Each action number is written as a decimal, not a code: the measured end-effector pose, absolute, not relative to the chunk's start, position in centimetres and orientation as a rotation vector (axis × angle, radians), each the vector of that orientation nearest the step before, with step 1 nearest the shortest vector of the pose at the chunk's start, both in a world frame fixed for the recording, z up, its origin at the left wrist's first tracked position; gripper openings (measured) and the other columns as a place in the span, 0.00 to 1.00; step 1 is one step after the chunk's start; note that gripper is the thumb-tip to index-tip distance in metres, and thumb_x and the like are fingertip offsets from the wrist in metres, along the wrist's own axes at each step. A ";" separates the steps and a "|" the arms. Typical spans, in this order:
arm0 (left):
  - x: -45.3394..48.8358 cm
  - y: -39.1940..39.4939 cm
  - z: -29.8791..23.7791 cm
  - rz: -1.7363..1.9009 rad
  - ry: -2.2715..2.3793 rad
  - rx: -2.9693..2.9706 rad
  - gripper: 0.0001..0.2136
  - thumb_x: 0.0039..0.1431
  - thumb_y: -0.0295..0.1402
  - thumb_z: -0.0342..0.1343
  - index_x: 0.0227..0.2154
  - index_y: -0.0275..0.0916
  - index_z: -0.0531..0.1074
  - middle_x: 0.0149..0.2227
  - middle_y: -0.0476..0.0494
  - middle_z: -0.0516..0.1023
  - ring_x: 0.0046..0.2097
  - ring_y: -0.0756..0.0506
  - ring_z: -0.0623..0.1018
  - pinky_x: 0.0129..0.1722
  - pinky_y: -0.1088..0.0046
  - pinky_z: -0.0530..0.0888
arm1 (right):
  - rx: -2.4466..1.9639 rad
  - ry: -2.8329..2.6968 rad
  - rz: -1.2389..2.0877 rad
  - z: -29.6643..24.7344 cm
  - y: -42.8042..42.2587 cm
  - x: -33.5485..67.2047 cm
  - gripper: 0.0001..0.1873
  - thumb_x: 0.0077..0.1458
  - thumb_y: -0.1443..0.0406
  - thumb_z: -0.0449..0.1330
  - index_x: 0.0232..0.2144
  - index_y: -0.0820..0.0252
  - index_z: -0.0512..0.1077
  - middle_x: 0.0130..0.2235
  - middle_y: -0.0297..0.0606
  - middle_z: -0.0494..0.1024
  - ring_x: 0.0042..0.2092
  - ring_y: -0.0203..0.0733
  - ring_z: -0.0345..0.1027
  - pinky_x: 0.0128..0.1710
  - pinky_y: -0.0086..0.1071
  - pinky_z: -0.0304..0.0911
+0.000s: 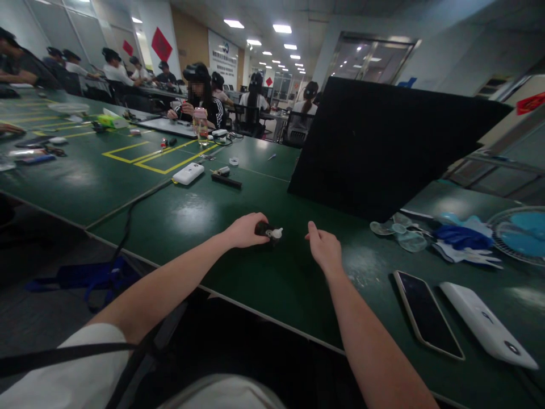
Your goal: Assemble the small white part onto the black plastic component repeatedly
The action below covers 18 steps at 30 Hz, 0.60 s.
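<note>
My left hand (pixel 249 230) is closed around a small dark object with a white tip (pixel 277 233), low over the green tabletop. Its white tip points to the right, toward my other hand, and the fingers hide part of its dark body. A short gap away, my right hand (pixel 324 245) has its fingers curled in and its thumb pointing up. Whatever lies inside those curled fingers, if anything, is hidden from view.
A large black panel (pixel 366 147) stands at the back right. On the right lie a phone (pixel 428 315), a white power bank (pixel 489 324), gloves (pixel 466 241) and a fan (pixel 522 230). Farther back are another white power bank (pixel 188 174), a dark bar (pixel 226 180) and a bottle (pixel 201 128) near a person.
</note>
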State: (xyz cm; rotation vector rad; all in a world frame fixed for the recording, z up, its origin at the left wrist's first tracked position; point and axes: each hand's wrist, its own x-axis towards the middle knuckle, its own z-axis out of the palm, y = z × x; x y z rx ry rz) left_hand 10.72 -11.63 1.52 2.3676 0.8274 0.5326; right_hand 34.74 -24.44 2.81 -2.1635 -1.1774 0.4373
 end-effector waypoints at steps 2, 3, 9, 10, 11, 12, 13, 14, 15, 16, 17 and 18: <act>8.9 -10.2 1.4 0.571 0.908 2.402 0.24 0.50 0.42 0.64 0.49 0.42 0.71 0.50 0.40 0.77 0.48 0.40 0.78 0.47 0.62 0.75 | -2.168 -1.186 0.446 3.0 -24.6 34.6 0.35 0.63 0.40 0.43 0.32 0.58 0.76 0.27 0.41 0.75 0.29 0.43 0.68 0.27 0.34 0.60; 7.7 -9.5 1.4 0.588 0.970 2.412 0.25 0.49 0.41 0.64 0.51 0.42 0.70 0.50 0.39 0.77 0.48 0.40 0.78 0.48 0.61 0.74 | -2.170 -1.186 0.446 3.0 -24.6 34.5 0.34 0.63 0.40 0.43 0.32 0.58 0.76 0.27 0.41 0.75 0.28 0.43 0.68 0.27 0.34 0.60; 0.4 -6.1 2.5 0.546 1.128 2.739 0.26 0.50 0.34 0.60 0.55 0.42 0.68 0.52 0.38 0.76 0.52 0.36 0.77 0.54 0.55 0.72 | -2.176 -1.202 0.447 3.0 -24.5 34.3 0.34 0.63 0.40 0.43 0.32 0.58 0.76 0.25 0.39 0.73 0.28 0.43 0.67 0.27 0.34 0.60; -0.5 -5.9 2.7 0.536 1.083 2.831 0.25 0.50 0.33 0.60 0.54 0.42 0.70 0.54 0.38 0.75 0.54 0.35 0.75 0.57 0.53 0.69 | -2.175 -1.204 0.453 3.0 -24.5 34.3 0.34 0.63 0.41 0.43 0.32 0.58 0.76 0.26 0.39 0.73 0.28 0.43 0.67 0.27 0.34 0.60; -1.2 -5.8 2.8 0.535 1.033 2.912 0.23 0.50 0.31 0.59 0.52 0.42 0.71 0.55 0.38 0.74 0.56 0.35 0.74 0.61 0.50 0.65 | -2.175 -1.204 0.461 2.9 -24.5 34.3 0.34 0.63 0.41 0.43 0.32 0.58 0.76 0.26 0.39 0.74 0.28 0.42 0.67 0.27 0.34 0.60; -1.9 -5.7 2.7 0.538 0.987 2.978 0.23 0.50 0.29 0.59 0.51 0.43 0.72 0.56 0.38 0.74 0.58 0.34 0.72 0.64 0.48 0.61 | -2.177 -1.201 0.461 2.8 -24.4 34.3 0.34 0.63 0.41 0.44 0.32 0.58 0.76 0.26 0.39 0.74 0.28 0.42 0.67 0.27 0.34 0.60; -2.4 -5.7 2.6 0.550 0.955 3.025 0.22 0.50 0.27 0.58 0.51 0.44 0.73 0.57 0.38 0.73 0.59 0.34 0.71 0.65 0.46 0.57 | -2.180 -1.201 0.456 2.8 -24.4 34.4 0.33 0.63 0.41 0.44 0.32 0.58 0.76 0.26 0.39 0.74 0.28 0.42 0.67 0.27 0.34 0.60; -2.8 -5.7 2.4 0.576 0.951 3.051 0.22 0.50 0.26 0.58 0.50 0.45 0.74 0.57 0.38 0.73 0.60 0.34 0.71 0.66 0.44 0.55 | -2.183 -1.203 0.449 2.7 -24.3 34.4 0.34 0.63 0.40 0.44 0.32 0.58 0.76 0.25 0.39 0.74 0.28 0.42 0.67 0.27 0.34 0.60; -3.2 -5.6 2.1 0.617 0.980 3.054 0.21 0.50 0.25 0.57 0.49 0.46 0.74 0.57 0.39 0.73 0.60 0.34 0.71 0.66 0.44 0.54 | -2.185 -1.207 0.438 2.6 -24.3 34.5 0.34 0.63 0.40 0.44 0.32 0.58 0.77 0.25 0.40 0.74 0.28 0.42 0.67 0.27 0.34 0.60; -3.5 -5.5 1.8 0.671 1.037 3.035 0.21 0.51 0.25 0.57 0.49 0.46 0.74 0.57 0.39 0.72 0.60 0.34 0.71 0.66 0.44 0.55 | -2.185 -1.212 0.433 2.5 -24.3 34.5 0.34 0.63 0.40 0.43 0.32 0.58 0.77 0.25 0.40 0.74 0.27 0.43 0.67 0.27 0.34 0.60; -3.8 -5.3 1.5 0.739 1.120 2.993 0.20 0.52 0.26 0.56 0.49 0.46 0.74 0.58 0.39 0.72 0.60 0.34 0.70 0.65 0.44 0.56 | -2.186 -1.214 0.431 2.4 -24.2 34.6 0.35 0.62 0.40 0.43 0.32 0.58 0.77 0.25 0.40 0.74 0.27 0.43 0.67 0.27 0.34 0.60; -4.0 -5.1 1.1 0.820 1.225 2.921 0.20 0.53 0.26 0.56 0.50 0.45 0.73 0.58 0.38 0.71 0.60 0.34 0.70 0.65 0.45 0.59 | -2.187 -1.214 0.436 2.4 -24.2 34.6 0.35 0.62 0.39 0.43 0.32 0.58 0.77 0.25 0.40 0.74 0.28 0.43 0.67 0.27 0.34 0.60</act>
